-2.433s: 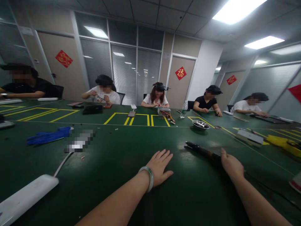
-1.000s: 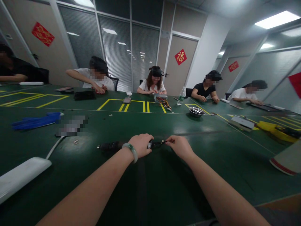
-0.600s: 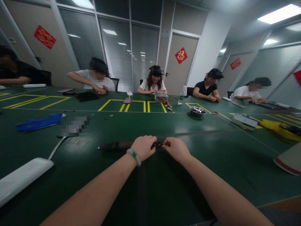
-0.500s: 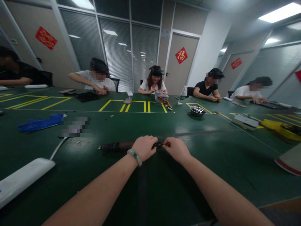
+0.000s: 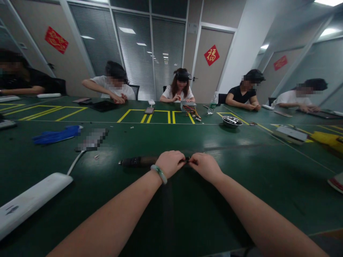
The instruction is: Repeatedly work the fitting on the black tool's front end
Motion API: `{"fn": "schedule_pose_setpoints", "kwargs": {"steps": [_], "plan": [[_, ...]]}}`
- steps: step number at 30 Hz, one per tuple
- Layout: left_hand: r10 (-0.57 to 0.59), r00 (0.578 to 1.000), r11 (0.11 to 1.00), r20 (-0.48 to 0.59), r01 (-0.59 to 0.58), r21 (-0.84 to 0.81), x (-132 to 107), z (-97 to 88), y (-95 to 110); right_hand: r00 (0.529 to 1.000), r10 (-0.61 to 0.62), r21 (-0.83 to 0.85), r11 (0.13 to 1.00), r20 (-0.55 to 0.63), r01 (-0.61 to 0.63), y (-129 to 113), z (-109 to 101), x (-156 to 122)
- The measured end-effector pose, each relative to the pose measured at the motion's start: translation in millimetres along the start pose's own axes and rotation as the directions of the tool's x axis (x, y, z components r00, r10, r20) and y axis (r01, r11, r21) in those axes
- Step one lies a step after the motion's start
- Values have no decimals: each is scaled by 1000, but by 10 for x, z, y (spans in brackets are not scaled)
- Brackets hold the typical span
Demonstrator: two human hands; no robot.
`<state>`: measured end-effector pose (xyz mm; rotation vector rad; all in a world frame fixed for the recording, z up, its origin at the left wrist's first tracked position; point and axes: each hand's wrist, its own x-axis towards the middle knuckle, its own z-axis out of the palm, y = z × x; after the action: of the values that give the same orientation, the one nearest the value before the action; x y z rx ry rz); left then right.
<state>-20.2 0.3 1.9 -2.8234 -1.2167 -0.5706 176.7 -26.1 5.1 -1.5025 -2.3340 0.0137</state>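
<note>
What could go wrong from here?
Slip: the left hand and right hand sit very close at one end of the dark tool, so a slip might pinch a fingertip.
Roll: the tool's body looks round, so it could roll on the table if released.

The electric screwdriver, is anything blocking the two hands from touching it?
Nothing visible stands in the way: the left hand lies over the rear part of the electric screwdriver, and the right hand pinches at its back end.

Glass partitions (image 5: 168, 46), apparently with blinds (image 5: 134, 67), and a shared worktable (image 5: 257, 164) mark an office workroom
</note>
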Motion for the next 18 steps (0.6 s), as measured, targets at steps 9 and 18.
{"fn": "schedule_pose_setpoints", "kwargs": {"steps": [9,18], "plan": [[19,1000,999,-4,-19,-32,10,-2,-7,999,-2,-8,1000,-41,2,16,62,-2],[-14,999,1000,51,13,15,15,-71,67,994,107,114,988,-21,-104,-14,95,-3]]}}
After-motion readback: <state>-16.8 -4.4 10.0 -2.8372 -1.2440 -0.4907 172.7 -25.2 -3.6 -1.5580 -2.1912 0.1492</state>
